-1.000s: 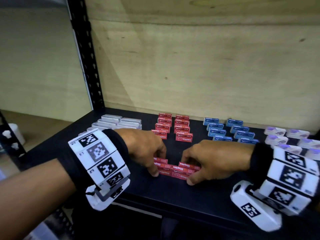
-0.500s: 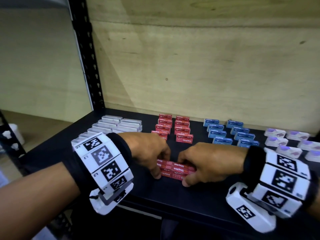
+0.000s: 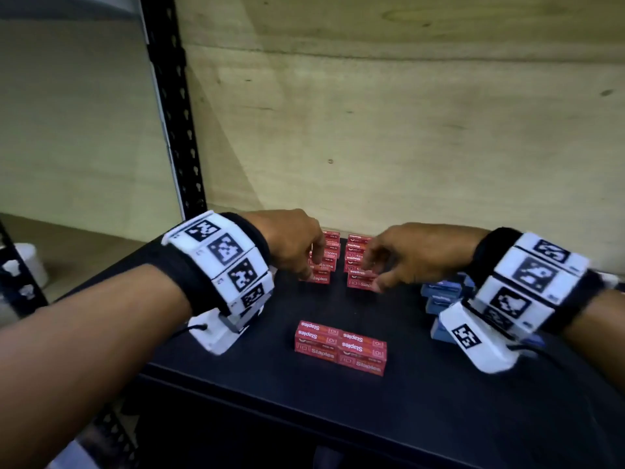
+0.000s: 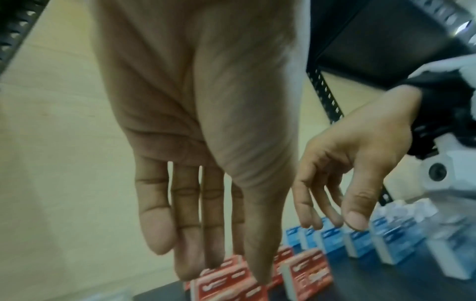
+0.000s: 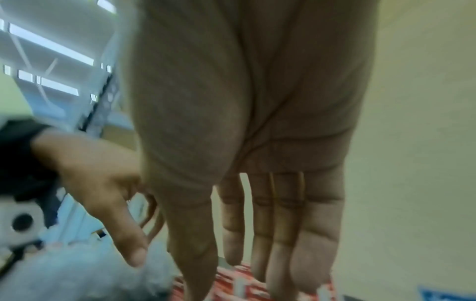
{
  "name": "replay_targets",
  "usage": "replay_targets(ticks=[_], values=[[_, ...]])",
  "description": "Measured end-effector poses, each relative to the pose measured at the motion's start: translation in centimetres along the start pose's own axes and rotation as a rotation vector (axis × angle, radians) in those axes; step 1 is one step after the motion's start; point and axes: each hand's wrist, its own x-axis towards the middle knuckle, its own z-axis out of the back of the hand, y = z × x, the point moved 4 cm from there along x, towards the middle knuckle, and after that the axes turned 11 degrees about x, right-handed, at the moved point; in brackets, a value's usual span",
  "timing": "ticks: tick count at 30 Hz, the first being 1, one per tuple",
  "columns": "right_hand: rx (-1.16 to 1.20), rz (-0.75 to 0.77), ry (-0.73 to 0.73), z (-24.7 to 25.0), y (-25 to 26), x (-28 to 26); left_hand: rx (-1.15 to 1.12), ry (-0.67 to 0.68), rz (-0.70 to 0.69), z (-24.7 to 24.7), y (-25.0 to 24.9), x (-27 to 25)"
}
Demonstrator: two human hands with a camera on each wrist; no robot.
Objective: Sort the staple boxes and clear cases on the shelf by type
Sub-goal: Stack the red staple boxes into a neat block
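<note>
1. Change: half a second back both hands were closed round a small block of red staple boxes [image 3: 340, 346] at the front of the shelf [image 3: 439, 418]. Now the block sits alone there, let go, and both hands have gone back to the red rows [image 3: 341, 262] further in.
2. Left hand [image 3: 291, 245]: fingers [image 4: 185, 234] straight and released, tips hanging just over the left red row. The left wrist view shows nothing held.
3. Right hand [image 3: 402, 255]: fingers [image 5: 260, 224] loosely extended, tips at the front boxes of the right red row. Possibly touching one, but motion blur makes contact hard to call. No grasp seen.
4. Meaning for the task: the front block looks squared up and parked. Reds look like the type being tidied, and the next move is probably to fetch more from the back rows or line them up.
5. Front block: boxes packed side by side in two short lines, touching, lying flat. Long axis runs left-right, tilted a little so the right end is nearer the shelf edge. The "Staples" print reads upright on the near boxes and upside down on the far ones.
6. Back rows: two columns running toward the back wall, each box's long axis left-right.
7. Blue staple boxes [image 3: 443, 296] stand to the right of the reds, partly behind the right wrist.
</note>
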Motion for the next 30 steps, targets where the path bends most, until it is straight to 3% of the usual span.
replay_targets(ticks=[3,9,19,30], values=[[-0.097,-0.056,-0.044,0.2,-1.1,2.1,0.031,0.02,0.029,-0.3,0.7,1.7],[-0.191,-0.151,0.051,-0.3,-1.4,4.0,0.083,0.119,0.1,-1.0,1.6,3.4],[-0.196,-0.128,0.039,-0.5,-0.5,4.2,0.182,0.156,0.031,-1.0,0.5,4.3],[-0.041,-0.042,0.075,-2.1,-0.6,-0.6,0.054,0.164,-0.009,-0.4,0.5,0.7]])
